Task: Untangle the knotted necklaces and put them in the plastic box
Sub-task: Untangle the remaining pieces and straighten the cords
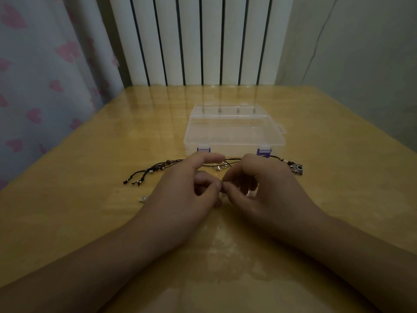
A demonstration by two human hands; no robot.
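A single head-worn wide-angle view looks forward and down, close over the table (90, 154), toward the radiator (203, 41) behind.

The surface (316, 123) under the hands is a glossy honey-yellow wood grain, streaked with paler bands. Just beyond the hands, the plastic box (232, 129) is clear and colourless, with two purple latches (264, 152) on its near edge. Between the hands and the box runs a black cord necklace (158, 169) with brown and silver beads; its tasselled ends to the left of the left hand (180, 195) are black with silver tips. Right of the right hand (264, 190), a camera charm (297, 169) is dull silver with dark details. A small silver charm (143, 199) lies left of the left hand. Far behind, a radiator (203, 39) shows white ribs with dark gaps; the curtain (45, 75) beyond the left hand is pale with pink hearts.
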